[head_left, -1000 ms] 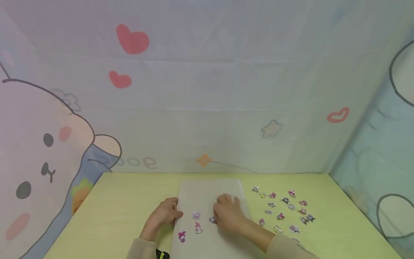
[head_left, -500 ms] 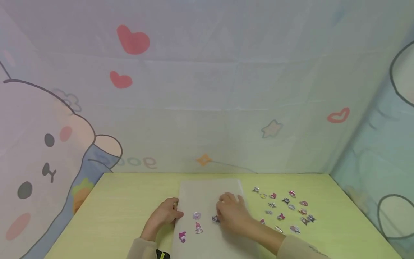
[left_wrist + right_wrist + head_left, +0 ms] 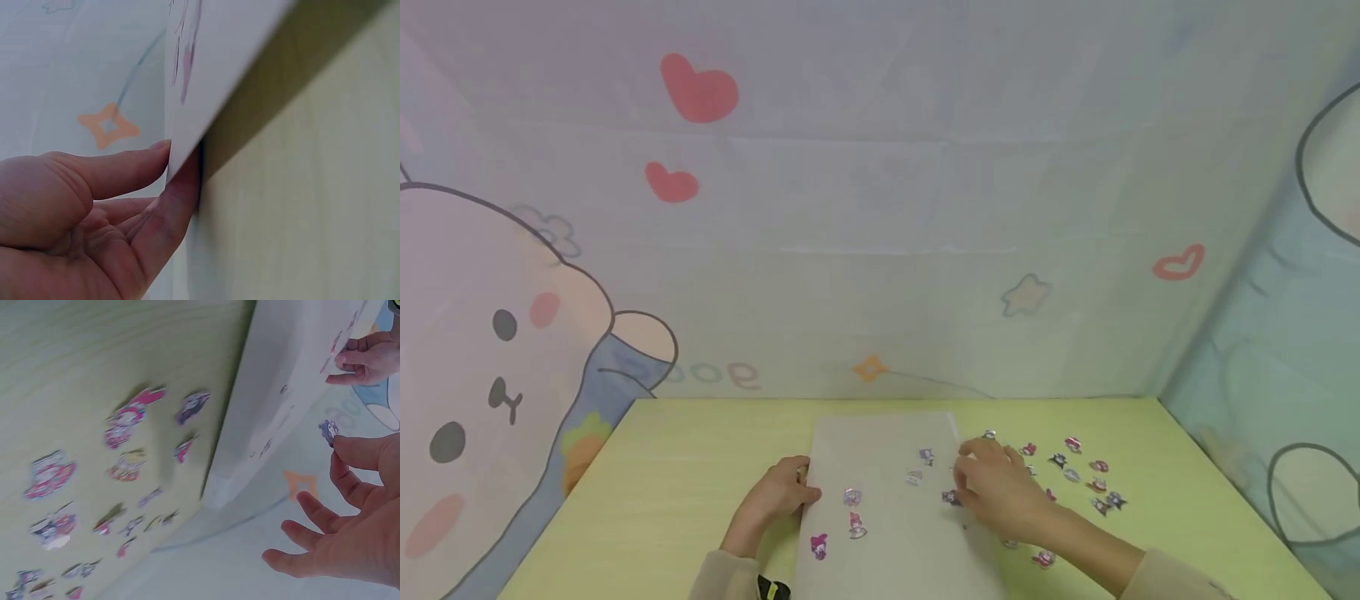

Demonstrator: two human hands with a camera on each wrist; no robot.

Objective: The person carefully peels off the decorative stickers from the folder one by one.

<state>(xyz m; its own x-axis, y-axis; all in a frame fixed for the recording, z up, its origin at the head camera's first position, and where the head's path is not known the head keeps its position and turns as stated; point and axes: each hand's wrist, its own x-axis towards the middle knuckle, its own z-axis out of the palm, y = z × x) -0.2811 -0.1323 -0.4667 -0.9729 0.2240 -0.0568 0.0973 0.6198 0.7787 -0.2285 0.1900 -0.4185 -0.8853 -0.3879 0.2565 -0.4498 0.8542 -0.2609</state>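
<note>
My right hand (image 3: 1003,492) pinches a small dark cartoon-character sticker (image 3: 329,431) between thumb and index finger, over the right part of a white sheet (image 3: 887,567). Its other fingers are spread, as the right wrist view shows. At the sheet's left edge, my left hand (image 3: 782,490) grips the border, thumb on one face and fingers on the other. On the sheet lie several stickers, among them a magenta one (image 3: 819,546), a pink one (image 3: 857,525), a pale purple one (image 3: 852,497) and a blue-purple one (image 3: 927,456).
Several loose stickers (image 3: 1099,485) are scattered on the yellow table (image 3: 1180,533) right of the sheet, partly hidden by my right hand and forearm. A printed cloth backdrop (image 3: 880,208) stands behind the table. A black and yellow item (image 3: 773,588) shows at my left wrist.
My right hand has moved right across the sheet with the dark sticker, uncovering two stickers near the sheet's middle. My left hand stays at the left edge.
</note>
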